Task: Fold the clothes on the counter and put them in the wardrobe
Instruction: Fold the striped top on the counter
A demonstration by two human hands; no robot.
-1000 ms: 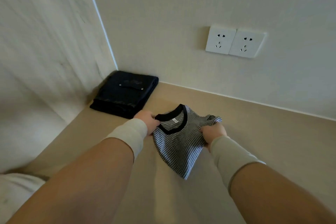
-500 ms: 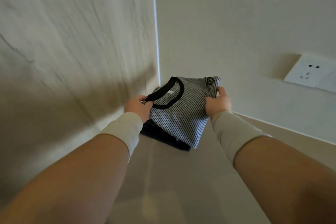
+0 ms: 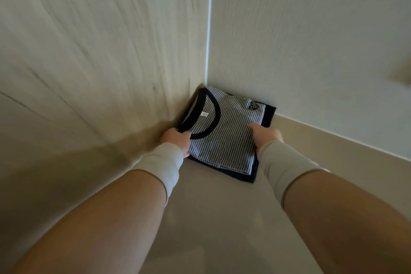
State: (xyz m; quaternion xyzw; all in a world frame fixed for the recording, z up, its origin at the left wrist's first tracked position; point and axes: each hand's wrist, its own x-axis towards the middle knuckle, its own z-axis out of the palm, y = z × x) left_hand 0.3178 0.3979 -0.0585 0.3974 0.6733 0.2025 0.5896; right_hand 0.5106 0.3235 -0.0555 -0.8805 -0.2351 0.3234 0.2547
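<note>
Reaching forward into a corner, a person has both bare forearms stretched over a beige tabletop (image 3: 213, 218), each wrist covered by a pale sleeve cuff. On the left stands a tall wood-grain panel (image 3: 89, 51), meeting a cream wall (image 3: 311, 40) at a thin white seam. The left hand (image 3: 176, 140) sits at the near left edge of a folded striped shirt (image 3: 224, 140), its fingers curled round the black collar band, so that grip is grasping the shirt. The shirt, white with fine dark stripes and a small white label inside the neckline, lies flat on top of a folded dark garment (image 3: 268, 115), whose edges show along the right and near sides. The pile is tucked right into the corner, touching the panel on the left and close against the wall behind. The right hand (image 3: 264, 134) rests on the shirt's right side with a finger stretched forward over the fabric; whether the rest of that grip is clenched on the edge cannot be told from here. A small dark emblem marks the shirt's far right corner.
</note>
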